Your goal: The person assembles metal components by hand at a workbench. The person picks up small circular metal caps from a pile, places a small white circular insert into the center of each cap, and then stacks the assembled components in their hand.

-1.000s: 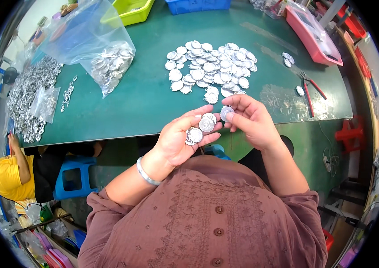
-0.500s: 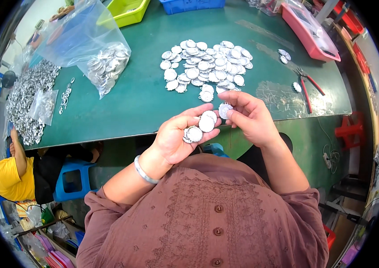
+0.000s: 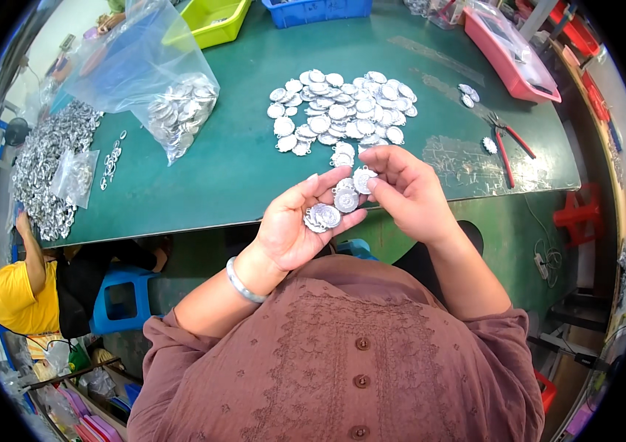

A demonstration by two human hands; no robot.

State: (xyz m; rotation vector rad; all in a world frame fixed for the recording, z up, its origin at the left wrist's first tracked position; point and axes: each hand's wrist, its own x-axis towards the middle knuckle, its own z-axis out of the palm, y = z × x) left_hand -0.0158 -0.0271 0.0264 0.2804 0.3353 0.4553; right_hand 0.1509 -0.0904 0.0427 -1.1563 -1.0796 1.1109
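At the near edge of the green table (image 3: 217, 184), the right hand (image 3: 414, 197) pinches one round silver medallion (image 3: 364, 179) between thumb and fingers, just right of and beyond the loose medallions (image 3: 324, 216) on the spread, upturned left hand (image 3: 281, 230), the medallion pile (image 3: 338, 112) lying farther forward.

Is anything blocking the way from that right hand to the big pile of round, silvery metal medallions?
Nothing visible does. The right hand, pinching one round, silvery metal medallion, is on the near side of the medallion pile; the red-handled metal pliers lie off to the right.
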